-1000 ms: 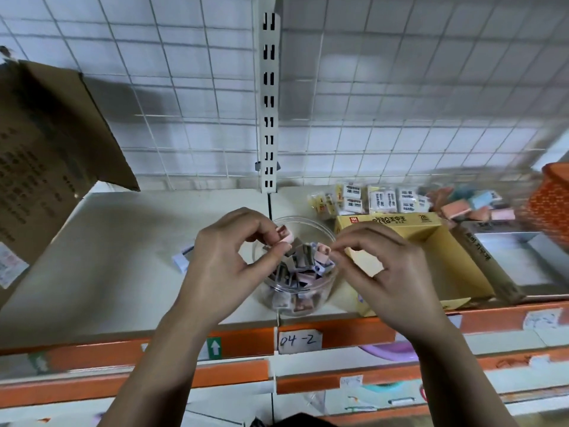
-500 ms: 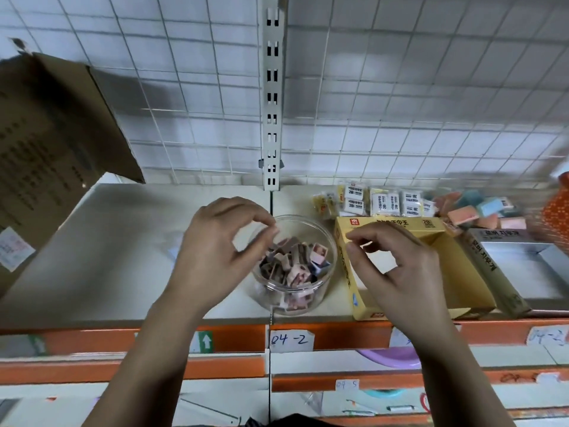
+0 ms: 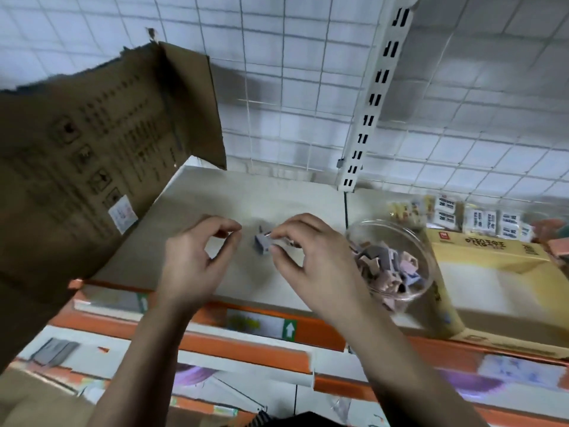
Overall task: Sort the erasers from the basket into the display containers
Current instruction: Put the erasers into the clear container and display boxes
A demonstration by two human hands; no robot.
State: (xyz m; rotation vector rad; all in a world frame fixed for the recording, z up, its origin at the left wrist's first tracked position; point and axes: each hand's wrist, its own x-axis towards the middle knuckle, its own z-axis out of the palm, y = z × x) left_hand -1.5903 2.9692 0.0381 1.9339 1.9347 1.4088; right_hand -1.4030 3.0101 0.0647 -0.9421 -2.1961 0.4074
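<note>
The right hand (image 3: 308,260) pinches a small lilac eraser (image 3: 262,242) low over the shelf (image 3: 277,195), left of the clear jar (image 3: 381,231) it likely belongs in, while the left hand (image 3: 194,260) curls alongside, whether gripping anything I cannot tell.

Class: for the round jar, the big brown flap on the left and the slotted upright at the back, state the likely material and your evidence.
The jar is probably clear glossy plastic: the erasers show through its wall. The flap is brown matte cardboard, torn-edged and printed. The upright looks like white-painted metal with punched slots.
</note>
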